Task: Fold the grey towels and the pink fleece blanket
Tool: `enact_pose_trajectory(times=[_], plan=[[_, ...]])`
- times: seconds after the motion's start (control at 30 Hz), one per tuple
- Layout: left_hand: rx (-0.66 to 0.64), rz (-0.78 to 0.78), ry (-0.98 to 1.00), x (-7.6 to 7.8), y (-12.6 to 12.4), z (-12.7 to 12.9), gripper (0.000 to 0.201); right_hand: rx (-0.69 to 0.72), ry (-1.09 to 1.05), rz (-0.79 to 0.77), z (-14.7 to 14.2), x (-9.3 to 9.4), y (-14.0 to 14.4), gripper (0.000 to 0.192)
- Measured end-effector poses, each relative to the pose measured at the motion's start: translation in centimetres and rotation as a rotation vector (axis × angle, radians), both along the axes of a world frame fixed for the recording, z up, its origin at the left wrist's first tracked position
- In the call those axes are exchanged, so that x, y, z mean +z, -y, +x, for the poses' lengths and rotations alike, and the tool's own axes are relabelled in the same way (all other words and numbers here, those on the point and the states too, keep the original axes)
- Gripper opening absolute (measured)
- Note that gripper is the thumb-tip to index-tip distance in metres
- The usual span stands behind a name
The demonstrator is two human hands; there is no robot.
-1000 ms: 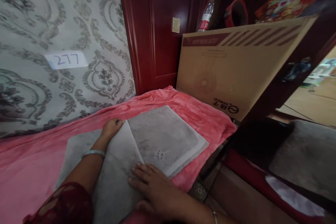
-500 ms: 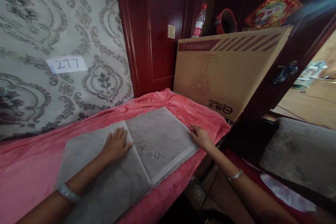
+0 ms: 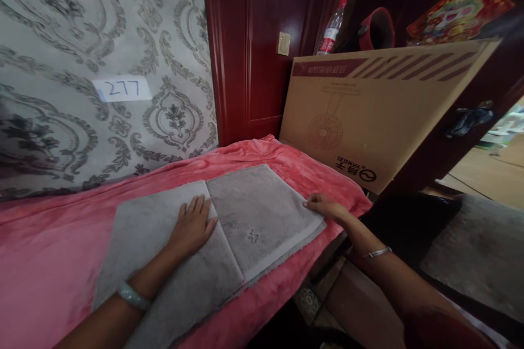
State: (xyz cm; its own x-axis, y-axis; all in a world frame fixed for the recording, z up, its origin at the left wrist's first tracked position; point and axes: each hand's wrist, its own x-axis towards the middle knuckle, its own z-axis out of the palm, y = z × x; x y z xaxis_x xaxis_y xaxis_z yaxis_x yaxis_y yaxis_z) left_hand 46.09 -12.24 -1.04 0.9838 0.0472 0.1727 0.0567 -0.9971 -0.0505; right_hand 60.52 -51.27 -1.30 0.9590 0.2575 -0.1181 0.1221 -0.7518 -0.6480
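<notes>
A grey towel (image 3: 213, 245) lies spread on a pink blanket (image 3: 49, 262), partly folded, so that one panel overlaps the rest and a straight fold edge runs across the middle of the towel. The left hand (image 3: 192, 226) lies flat on the towel just beside that fold edge, fingers extended and slightly spread, palm down; it grasps nothing and appears to press the cloth against the blanket, which would keep the lower layer from sliding. A pale bangle (image 3: 131, 295) circles the left wrist. The right hand (image 3: 325, 206) rests at the outer end of the towel, on the folded panel's far corner, with fingertips touching the cloth edge; whether the fingers pinch the corner or merely lie on it cannot be told from this view. A thin bracelet (image 3: 379, 252) sits on the right forearm. With one hand at the fold and the other at the corner, the folded panel is held taut and square between them. Beyond the towel, past the blanket's far edge, a large cardboard box (image 3: 380, 109) leans upright against dark red woodwork (image 3: 262, 49). Behind the box stand a plastic bottle (image 3: 331, 30) and a colourful picture (image 3: 458, 11). On the patterned wall (image 3: 102, 22) above the towel, a paper label reading 277 (image 3: 121, 89) is fixed.
</notes>
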Motion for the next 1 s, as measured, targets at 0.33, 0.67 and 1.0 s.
enact_pose_trajectory(times=[0.33, 0.67, 1.0], plan=[[-0.054, -0.075, 0.013, -0.1, -0.1, -0.5, 0.056, 0.016, -0.272, 0.567, -1.6, 2.7, -2.2, 0.027], [-0.029, -0.995, 0.148, 2.6, -3.3, 0.6, 0.06, 0.538, 0.347, -0.065, -12.7, 10.8, -20.0, 0.042], [0.098, -1.536, 0.329, 2.1, -3.4, -0.4, 0.05, 0.759, 0.407, -0.19, -21.4, 4.6, -21.7, 0.048]])
